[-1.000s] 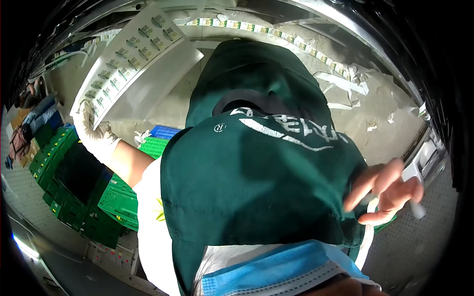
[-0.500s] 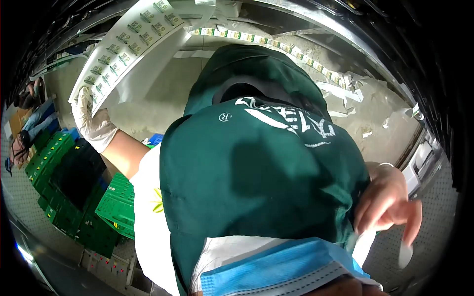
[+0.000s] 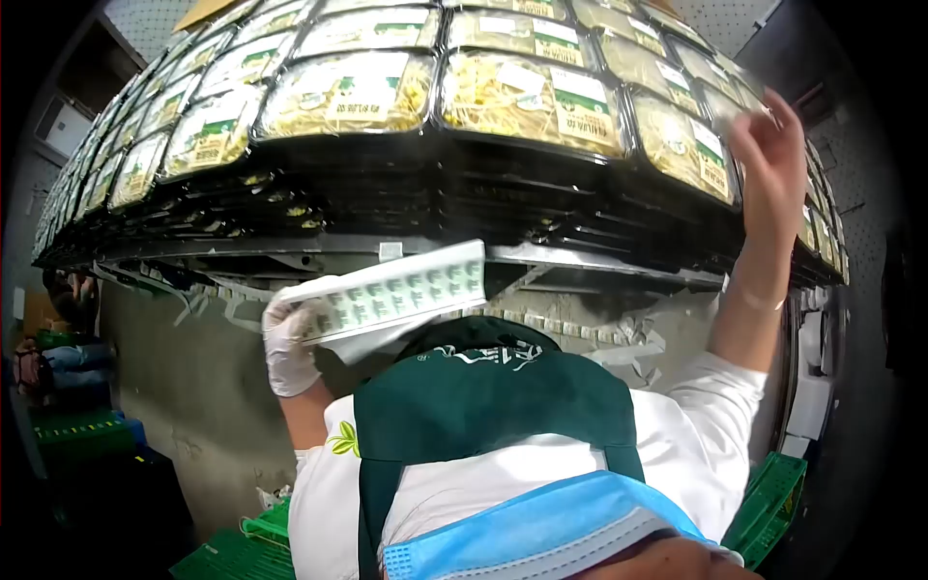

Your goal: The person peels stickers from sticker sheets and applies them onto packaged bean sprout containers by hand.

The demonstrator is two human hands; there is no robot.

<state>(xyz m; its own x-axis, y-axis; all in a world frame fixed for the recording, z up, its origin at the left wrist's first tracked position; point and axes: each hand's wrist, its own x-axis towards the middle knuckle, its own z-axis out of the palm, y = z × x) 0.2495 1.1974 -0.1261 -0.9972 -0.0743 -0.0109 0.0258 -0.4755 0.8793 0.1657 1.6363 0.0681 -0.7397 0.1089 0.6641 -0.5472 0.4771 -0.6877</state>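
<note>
My left hand (image 3: 293,338), in a whitish glove, grips the left end of a sheet of small printed labels (image 3: 401,290), held in front of the dark green apron (image 3: 493,411). Bare and raised at the right, my right hand (image 3: 768,159) is over the packs near the stack's right side. Its fingers are partly blurred, and whether they hold anything cannot be made out. Beyond both hands, stacked black trays with clear lids hold pale sprouts; a front sprout pack (image 3: 530,101) bears a green and white label.
A metal edge (image 3: 580,259) runs below the stacked packs. Green crates stand at lower left (image 3: 232,556) and lower right (image 3: 768,507). A strip of labels (image 3: 551,324) hangs under the edge. Part of another person (image 3: 72,300) shows at far left.
The view has tilted up, bringing the stacked packs into sight. My right hand has risen from beside the apron to the packs. My left hand still holds the label sheet, now lying more level.
</note>
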